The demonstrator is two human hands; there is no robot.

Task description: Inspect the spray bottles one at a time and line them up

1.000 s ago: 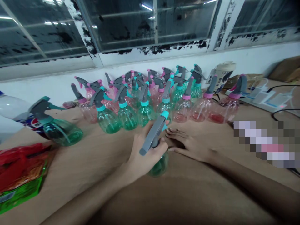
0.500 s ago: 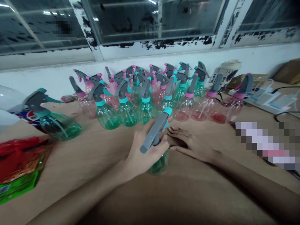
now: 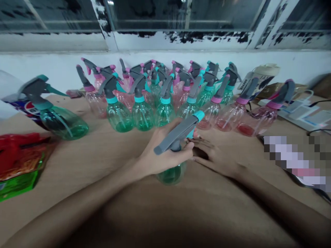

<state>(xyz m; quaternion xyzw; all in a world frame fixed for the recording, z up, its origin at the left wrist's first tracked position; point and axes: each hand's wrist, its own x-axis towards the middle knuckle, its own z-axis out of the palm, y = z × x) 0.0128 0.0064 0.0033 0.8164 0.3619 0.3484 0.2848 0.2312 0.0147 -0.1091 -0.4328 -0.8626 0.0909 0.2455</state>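
My left hand is wrapped around the neck of a green spray bottle in the middle of the table. The bottle's grey trigger head leans up to the right, its turquoise nozzle pointing away from me. To the right, my right hand is low over the tabletop, fingers outstretched and holding nothing. Its fingertips are close to the bottle; I cannot tell whether they touch it. Beyond my hands stand several spray bottles in rows, among them a green one and a pink one.
Off to the left is another green spray bottle beside a dark blue soft-drink bottle. A red and green food packet lies nearer. At right are a white cup, a white device with cables and a blurred-out flat object.
The view has tilted down slightly. In my left hand, the spray bottle's head has swung to the right and leans over more. My right hand keeps nearly the same place.
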